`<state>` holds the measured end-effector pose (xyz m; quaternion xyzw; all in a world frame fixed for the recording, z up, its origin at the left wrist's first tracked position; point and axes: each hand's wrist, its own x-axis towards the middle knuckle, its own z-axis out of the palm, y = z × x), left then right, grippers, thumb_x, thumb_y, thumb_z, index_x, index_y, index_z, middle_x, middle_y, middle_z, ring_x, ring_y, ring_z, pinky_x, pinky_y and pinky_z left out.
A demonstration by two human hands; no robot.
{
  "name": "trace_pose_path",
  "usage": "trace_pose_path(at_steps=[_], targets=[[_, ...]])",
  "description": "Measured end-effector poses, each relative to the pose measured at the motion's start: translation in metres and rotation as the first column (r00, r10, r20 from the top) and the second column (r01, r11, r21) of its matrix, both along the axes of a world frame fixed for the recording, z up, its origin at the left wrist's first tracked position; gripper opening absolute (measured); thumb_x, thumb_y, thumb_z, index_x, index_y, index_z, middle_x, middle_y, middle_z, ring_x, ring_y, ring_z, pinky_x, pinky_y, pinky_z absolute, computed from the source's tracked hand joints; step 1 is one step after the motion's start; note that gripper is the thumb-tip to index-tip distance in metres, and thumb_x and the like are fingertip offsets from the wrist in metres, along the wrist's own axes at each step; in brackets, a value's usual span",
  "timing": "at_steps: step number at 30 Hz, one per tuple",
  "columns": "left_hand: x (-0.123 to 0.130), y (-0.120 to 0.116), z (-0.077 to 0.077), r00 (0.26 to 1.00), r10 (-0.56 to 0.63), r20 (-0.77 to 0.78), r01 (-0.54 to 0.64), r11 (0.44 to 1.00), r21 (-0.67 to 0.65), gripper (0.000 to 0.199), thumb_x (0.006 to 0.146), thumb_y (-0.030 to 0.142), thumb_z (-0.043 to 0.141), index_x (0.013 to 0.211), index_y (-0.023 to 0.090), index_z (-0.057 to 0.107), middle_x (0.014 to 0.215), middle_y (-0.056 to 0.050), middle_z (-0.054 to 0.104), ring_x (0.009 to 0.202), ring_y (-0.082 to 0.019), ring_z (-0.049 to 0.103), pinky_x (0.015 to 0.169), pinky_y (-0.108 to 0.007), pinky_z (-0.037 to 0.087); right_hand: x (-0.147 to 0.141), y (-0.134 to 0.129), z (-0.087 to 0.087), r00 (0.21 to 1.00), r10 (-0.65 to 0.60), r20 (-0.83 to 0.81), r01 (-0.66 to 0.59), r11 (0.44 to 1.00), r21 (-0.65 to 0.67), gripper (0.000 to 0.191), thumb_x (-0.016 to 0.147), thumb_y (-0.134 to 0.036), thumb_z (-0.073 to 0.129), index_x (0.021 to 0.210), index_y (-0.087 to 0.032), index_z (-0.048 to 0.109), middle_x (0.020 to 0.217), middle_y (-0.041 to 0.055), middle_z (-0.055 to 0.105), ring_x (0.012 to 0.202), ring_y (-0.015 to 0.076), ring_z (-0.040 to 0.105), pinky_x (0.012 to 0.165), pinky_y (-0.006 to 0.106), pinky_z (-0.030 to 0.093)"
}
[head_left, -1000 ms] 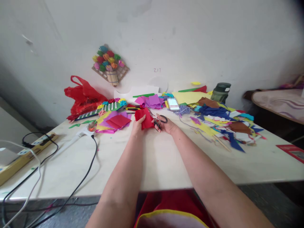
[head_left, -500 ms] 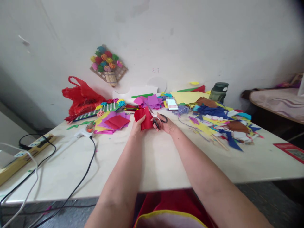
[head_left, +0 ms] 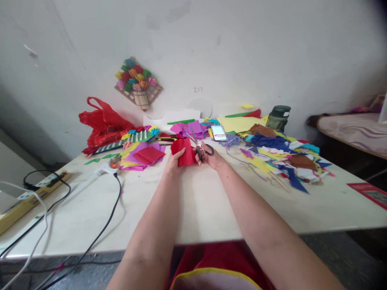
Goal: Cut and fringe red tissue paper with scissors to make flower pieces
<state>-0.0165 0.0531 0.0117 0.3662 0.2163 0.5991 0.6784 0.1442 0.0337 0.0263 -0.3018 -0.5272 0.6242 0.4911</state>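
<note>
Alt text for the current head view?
A person's left hand holds red paper, right hand black-handled scissors, over a white table. Colorful scraps lie to the right; a red plastic bag sits at back left.

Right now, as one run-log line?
left hand: holds thin red paper | right hand: holds black-handled metal scissors, blades open | back right: dark-green lidded bottle

Matt red paper (head_left: pixel 188 154), metal blades (head_left: pixel 195 139)
</note>
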Motion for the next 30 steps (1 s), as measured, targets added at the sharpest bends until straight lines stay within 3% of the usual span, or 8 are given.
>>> trace_pose_path(at_steps=[7, 10, 13, 17, 24, 30], targets=[[-0.003, -0.004, 0.006, 0.994, -0.038, 0.101, 0.040, 0.999, -0.020, 0.022, 0.072, 0.016, 0.063, 0.094, 0.014, 0.065, 0.096, -0.010, 0.070, 0.092, -0.021, 0.065, 0.082, -0.032, 0.053, 0.002, -0.001, 0.001, 1.000, -0.012, -0.028, 0.012, 1.000, 0.003, 0.047, 0.081, -0.059, 0.045, 0.090, -0.015, 0.058, 0.053, 0.0005, 0.061, 0.038, 0.0120, 0.053, 0.036, 0.021, 0.037], [-0.007, -0.007, 0.010, 0.993, 0.001, 0.121, 0.012, 0.993, -0.114, 0.016, 0.076, 0.016, 0.059, 0.091, 0.013, 0.064, 0.089, -0.008, 0.069, 0.076, -0.015, 0.066, 0.071, -0.025, 0.053, 0.004, -0.003, 0.002, 0.999, -0.002, -0.051, 0.001, 1.000, -0.019, 0.043, 0.083, -0.056, 0.045, 0.087, -0.016, 0.059, 0.053, 0.0002, 0.061, 0.037, 0.0112, 0.052, 0.037, 0.020, 0.037], [-0.014, -0.008, 0.013, 0.994, 0.025, 0.105, 0.000, 0.974, -0.225, 0.007, 0.080, 0.018, 0.057, 0.077, 0.013, 0.061, 0.068, -0.004, 0.063, 0.051, -0.008, 0.057, 0.050, -0.017, 0.047, 0.008, -0.006, 0.006, 0.999, 0.028, -0.034, -0.029, 0.998, -0.058, 0.042, 0.085, -0.054, 0.042, 0.083, -0.016, 0.060, 0.052, 0.0003, 0.060, 0.036, 0.0107, 0.050, 0.037, 0.020, 0.036], [-0.024, -0.008, 0.014, 0.983, -0.064, 0.172, 0.098, 0.975, -0.198, 0.018, 0.084, 0.016, 0.049, 0.067, 0.014, 0.055, 0.051, 0.002, 0.048, 0.038, -0.003, 0.039, 0.036, -0.013, 0.032, 0.015, -0.009, 0.009, 0.991, 0.133, -0.004, -0.133, 0.985, -0.111, 0.046, 0.085, -0.054, 0.041, 0.077, -0.014, 0.061, 0.049, 0.0024, 0.059, 0.033, 0.0113, 0.048, 0.033, 0.020, 0.033], [-0.028, -0.007, 0.013, 0.980, -0.134, 0.148, 0.160, 0.970, -0.181, 0.019, 0.084, 0.018, 0.051, 0.066, 0.014, 0.051, 0.048, 0.006, 0.039, 0.034, -0.001, 0.032, 0.032, -0.010, 0.025, 0.023, -0.010, 0.008, 0.946, 0.319, 0.060, -0.305, 0.937, -0.173, 0.050, 0.084, -0.057, 0.040, 0.075, -0.013, 0.061, 0.048, 0.0055, 0.061, 0.032, 0.0128, 0.049, 0.031, 0.021, 0.034], [-0.025, -0.009, 0.015, 0.979, -0.135, 0.150, 0.165, 0.964, -0.208, 0.022, 0.088, 0.014, 0.040, 0.071, 0.012, 0.053, 0.048, 0.003, 0.044, 0.035, -0.003, 0.036, 0.033, -0.010, 0.029, 0.016, -0.009, 0.010, 0.918, 0.392, 0.054, -0.372, 0.901, -0.224, 0.050, 0.087, -0.056, 0.036, 0.075, -0.013, 0.060, 0.050, 0.0066, 0.062, 0.034, 0.0137, 0.052, 0.032, 0.021, 0.039]])
